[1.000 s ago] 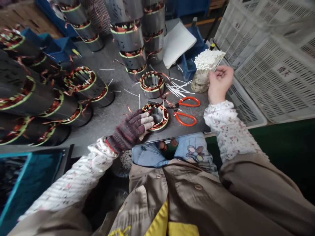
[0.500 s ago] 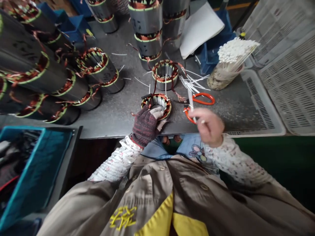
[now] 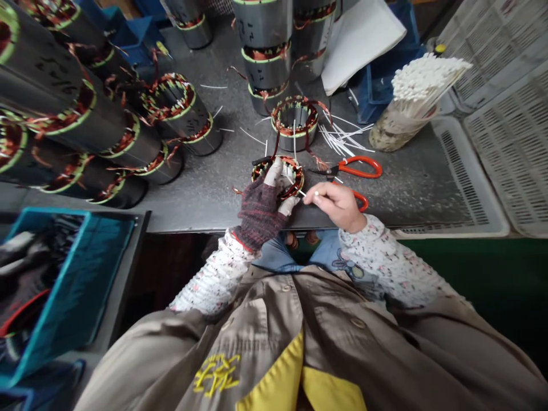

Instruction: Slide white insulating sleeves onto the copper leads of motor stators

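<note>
A motor stator point(image 3: 300, 185) with copper windings stands on the bench before me, its open end up. My left hand point(image 3: 264, 197), in a dark knitted glove with pale fingertips, grips its near left rim, fingers over the top and thumb at the near side. My bare right hand point(image 3: 336, 204) pinches a white cable tie point(image 3: 302, 193), whose tip reaches the stator's right rim. Just beyond stands a second stator point(image 3: 295, 141), with copper leads hanging from it. Beside my right hand lie orange-handled scissors point(image 3: 362, 166), partly hidden by the hand.
White tie offcuts point(image 3: 345, 137) lie right of the second stator. A cup point(image 3: 396, 131) packed with cable ties stands near a white plastic tray point(image 3: 479, 188). Stacked stators point(image 3: 268, 77) rise at the back, with more on the left. A teal bin point(image 3: 103, 251) sits front left.
My right hand has moved left with the cable tie, bringing it to the stator's rim. My left fingers have shifted, one now lying over the rim. The view has shifted slightly.
</note>
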`<act>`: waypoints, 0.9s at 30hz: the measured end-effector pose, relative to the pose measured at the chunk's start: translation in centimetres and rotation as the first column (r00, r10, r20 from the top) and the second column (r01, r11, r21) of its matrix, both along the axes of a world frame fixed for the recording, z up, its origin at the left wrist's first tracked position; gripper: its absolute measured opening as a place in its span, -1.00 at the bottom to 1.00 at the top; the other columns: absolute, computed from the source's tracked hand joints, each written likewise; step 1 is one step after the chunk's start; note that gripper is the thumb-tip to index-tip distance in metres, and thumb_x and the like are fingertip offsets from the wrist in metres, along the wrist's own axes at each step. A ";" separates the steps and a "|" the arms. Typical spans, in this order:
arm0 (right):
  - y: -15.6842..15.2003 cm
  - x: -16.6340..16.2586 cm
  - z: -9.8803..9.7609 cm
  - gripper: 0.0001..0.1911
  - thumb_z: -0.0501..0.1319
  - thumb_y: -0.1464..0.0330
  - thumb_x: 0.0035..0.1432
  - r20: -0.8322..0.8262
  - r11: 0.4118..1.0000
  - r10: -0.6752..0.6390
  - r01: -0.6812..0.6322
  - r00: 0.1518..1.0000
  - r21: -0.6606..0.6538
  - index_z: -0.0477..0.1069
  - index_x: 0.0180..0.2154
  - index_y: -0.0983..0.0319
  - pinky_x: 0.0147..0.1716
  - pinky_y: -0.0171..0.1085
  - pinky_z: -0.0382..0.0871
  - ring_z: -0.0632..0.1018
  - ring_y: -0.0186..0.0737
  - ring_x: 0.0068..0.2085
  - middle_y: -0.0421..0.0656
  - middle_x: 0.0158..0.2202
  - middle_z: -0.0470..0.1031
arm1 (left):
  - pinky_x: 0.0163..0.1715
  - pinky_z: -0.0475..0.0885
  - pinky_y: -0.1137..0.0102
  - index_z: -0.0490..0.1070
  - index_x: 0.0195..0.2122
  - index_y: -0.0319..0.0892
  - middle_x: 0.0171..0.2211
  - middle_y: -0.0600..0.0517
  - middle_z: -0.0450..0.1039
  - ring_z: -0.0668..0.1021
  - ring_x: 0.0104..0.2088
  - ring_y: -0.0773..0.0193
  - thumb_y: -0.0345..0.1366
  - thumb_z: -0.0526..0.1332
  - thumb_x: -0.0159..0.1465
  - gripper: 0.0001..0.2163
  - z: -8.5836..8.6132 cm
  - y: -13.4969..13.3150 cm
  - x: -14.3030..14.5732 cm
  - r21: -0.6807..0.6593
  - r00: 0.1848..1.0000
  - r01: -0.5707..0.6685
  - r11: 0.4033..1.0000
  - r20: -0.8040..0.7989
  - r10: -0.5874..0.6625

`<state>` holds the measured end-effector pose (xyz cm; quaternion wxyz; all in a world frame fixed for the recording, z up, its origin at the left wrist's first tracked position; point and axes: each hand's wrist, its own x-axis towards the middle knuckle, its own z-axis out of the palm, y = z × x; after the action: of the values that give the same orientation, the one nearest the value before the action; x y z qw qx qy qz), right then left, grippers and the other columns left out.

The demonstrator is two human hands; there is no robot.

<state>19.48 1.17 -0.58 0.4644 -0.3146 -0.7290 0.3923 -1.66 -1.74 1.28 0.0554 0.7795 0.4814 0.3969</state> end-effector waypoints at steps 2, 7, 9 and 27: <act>0.5 -0.9 0.5 -0.72 0.28 0.16 0.26 -0.033 0.997 -0.031 0.029 0.999 -0.071 0.50 -0.43 0.17 -0.34 -0.23 0.45 0.56 -0.24 -0.39 -0.17 -0.43 0.59 | 0.15 0.55 0.25 0.16 0.40 -0.13 0.10 -0.11 0.60 0.65 0.08 0.16 -0.21 0.24 0.43 -0.45 -0.2 0.1 0.1 -0.067 0.992 0.033 0.997 0.126 -0.024; -0.7 -1.9 1.6 -0.76 0.26 0.23 0.29 -0.029 0.994 -0.104 0.103 0.994 -0.048 0.49 -0.41 0.17 -0.34 -0.24 0.39 0.46 -0.30 -0.45 -0.21 -0.44 0.51 | 0.13 0.58 0.20 0.58 -0.06 -0.12 -0.10 0.00 0.69 0.70 -0.04 0.19 -0.24 0.26 0.43 -0.84 -0.6 0.4 0.2 -0.012 0.973 0.051 0.999 0.227 -0.047; -1.2 -2.0 2.0 -0.74 0.22 0.23 0.32 0.001 0.993 -0.118 0.118 0.993 0.017 0.47 -0.42 0.16 -0.33 -0.23 0.37 0.47 -0.27 -0.40 -0.20 -0.43 0.49 | 0.12 0.58 0.17 0.60 -0.10 -0.12 -0.14 0.01 0.70 0.70 -0.06 0.17 -0.24 0.26 0.42 -0.86 -0.5 0.5 0.2 -0.008 0.977 0.054 0.999 0.209 -0.051; -2.4 -1.1 6.4 -0.64 0.15 0.26 0.36 0.215 0.996 0.012 -0.031 0.977 0.086 0.40 -0.51 0.17 -0.37 -0.21 0.25 0.42 -0.27 -0.41 -0.18 -0.47 0.40 | 0.11 0.51 0.17 0.49 0.02 -0.12 -0.03 -0.02 0.63 0.65 0.01 0.19 -0.29 0.17 0.46 -0.82 0.2 0.1 0.0 0.126 0.995 0.071 0.989 -0.073 -0.063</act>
<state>18.38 -1.28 5.79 0.3924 -0.3263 -0.7948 0.3285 -1.66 -1.59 1.45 0.0018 0.8104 0.4300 0.3978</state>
